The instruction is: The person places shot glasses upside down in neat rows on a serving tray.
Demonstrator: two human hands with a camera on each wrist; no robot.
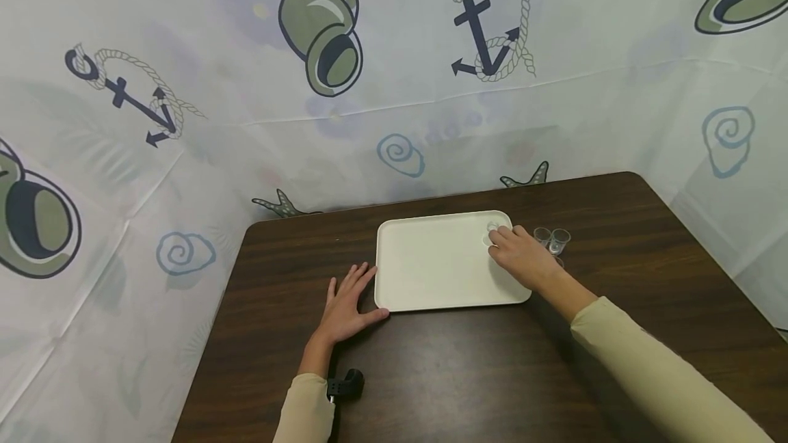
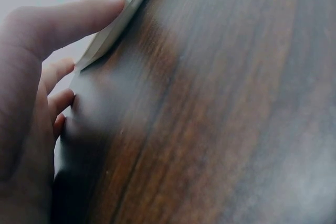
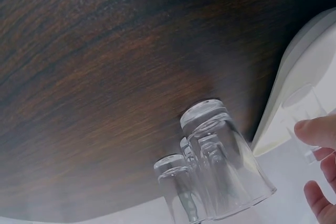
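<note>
My right hand [image 1: 522, 256] reaches over the right end of a cream rectangular tray [image 1: 431, 265]. Its thumb and fingers pinch a small clear shot glass [image 3: 304, 106] near the tray's far right corner; the hand covers much of it in the head view. On the left, my left hand [image 1: 345, 310] lies with fingers spread at the tray's near left corner. Its thumb [image 2: 100, 17] touches the tray rim in the left wrist view, and the other fingers extend along the left side. Beside the tray stand more clear shot glasses [image 1: 559, 241], partly behind my right hand.
The dark wood-grain table [image 1: 431, 374] has rounded far corners. In the right wrist view, the standing glasses [image 3: 226, 166] cluster close to the tray's right edge. Behind the table hangs a white cloth [image 1: 394, 101] printed with anchors and shells. A black strapped device [image 1: 347, 385] sits at my left wrist.
</note>
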